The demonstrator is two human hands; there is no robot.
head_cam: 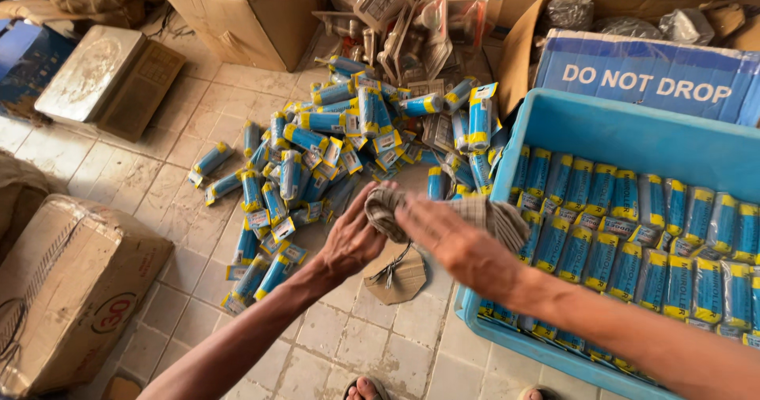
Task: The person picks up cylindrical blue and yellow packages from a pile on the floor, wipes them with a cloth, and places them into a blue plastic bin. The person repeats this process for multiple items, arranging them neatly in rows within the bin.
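Floor (348,344): pale worn tiles, cracked in places, with everything below standing or lying on it.
Crate (602,127): a big light-blue plastic tub on the right, its near rim running under the right forearm.
Rows (633,249): blue packs with yellow ends, laid side by side in neat lines inside the crate.
Boxes (75,281): a brown taped carton at the lower left; another open carton (253,16) at the top, beyond the pile.
Scale (107,79): a flat weighing platform at the upper left, well apart from the hands.
Pile (340,142): loose packs of the same blue and yellow kind, heaped on the tiles left of the crate and thinning out toward the near carton.
Blister cards (412,28): clear-fronted packets stacked behind the pile, contents too small to tell.
Cloth (475,214): a striped grey-brown rag, bunched between the two hands just above the crate's left corner.
Left hand (352,238): curled closed around the cloth's left end, gripping it.
Right hand (459,245): fingers stretched out flat over the cloth, blurred, so whether it grips or only rests there I cannot tell.
Card scrap (396,277): a small cardboard piece on the tiles right under the hands, with what may be a bunch of keys on it.
Toes (364,388): bare, at the bottom edge.
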